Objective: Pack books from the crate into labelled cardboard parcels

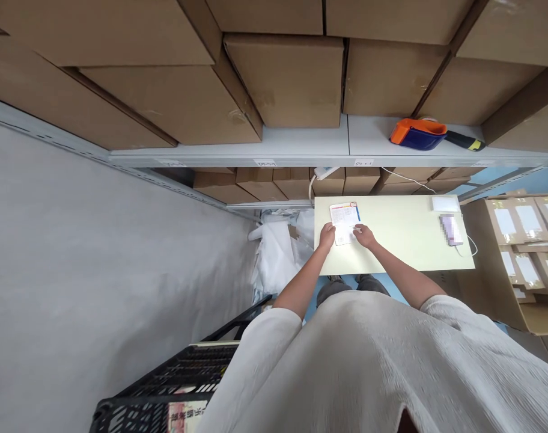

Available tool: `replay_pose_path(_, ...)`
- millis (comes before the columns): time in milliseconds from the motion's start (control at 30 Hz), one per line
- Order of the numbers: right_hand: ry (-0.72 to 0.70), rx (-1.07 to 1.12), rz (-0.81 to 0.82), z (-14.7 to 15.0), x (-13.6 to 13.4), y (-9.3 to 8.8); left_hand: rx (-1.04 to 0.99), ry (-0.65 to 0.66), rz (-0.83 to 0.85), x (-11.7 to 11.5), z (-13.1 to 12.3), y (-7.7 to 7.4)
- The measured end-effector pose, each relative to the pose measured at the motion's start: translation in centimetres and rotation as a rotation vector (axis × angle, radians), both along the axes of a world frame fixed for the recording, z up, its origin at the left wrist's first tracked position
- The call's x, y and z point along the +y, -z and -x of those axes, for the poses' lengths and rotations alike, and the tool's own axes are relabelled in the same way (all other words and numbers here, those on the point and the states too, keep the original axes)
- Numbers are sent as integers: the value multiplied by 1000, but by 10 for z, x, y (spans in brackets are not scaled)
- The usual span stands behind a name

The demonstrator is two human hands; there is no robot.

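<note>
A white printed card point(345, 215), with a pink line along its top and a blue strip at its upper right, lies at the left end of a pale yellow tabletop point(395, 231). My left hand point(327, 236) is closed on the card's left edge, thumb on top. At the lower right edge of the card, the fingers of my right hand point(365, 236) are pinched together. Whatever is between them is too small to make out. The card's print is too small to read.
A phone point(451, 230) with a cable and a white box point(445, 204) lie at the table's right end. A tape dispenser point(419, 133) rests on the shelf point(301, 141) among cartons. Right stands an open carton point(503, 270); lower left, a black crate point(166, 379); white wrapping point(276, 255) lies left.
</note>
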State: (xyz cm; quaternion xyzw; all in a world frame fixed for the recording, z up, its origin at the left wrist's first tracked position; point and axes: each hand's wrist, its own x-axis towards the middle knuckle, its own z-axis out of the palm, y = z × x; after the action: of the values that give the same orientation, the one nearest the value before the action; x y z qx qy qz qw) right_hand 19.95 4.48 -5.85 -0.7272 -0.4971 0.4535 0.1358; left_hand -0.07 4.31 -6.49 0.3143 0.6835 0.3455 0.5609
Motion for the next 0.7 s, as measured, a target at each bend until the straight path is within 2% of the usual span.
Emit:
replay_pose_path(67, 21, -29, 37, -8, 1, 4, -3, 28, 45, -5, 0, 5)
replay_pose_path(200, 45, -43, 100, -14, 1, 10, 31, 179, 92, -15, -4, 11)
replay_pose_path(433, 74, 0, 104, -9, -4, 11, 202, 352, 79, -14, 5, 3)
replay_pose_path(533, 126, 14, 104, -8, -2, 12, 192, 356, 122, -11, 9, 1)
replay_pose_path(700, 183, 37, 60, -13, 0, 20, 146, 268, 128, -15, 8, 1)
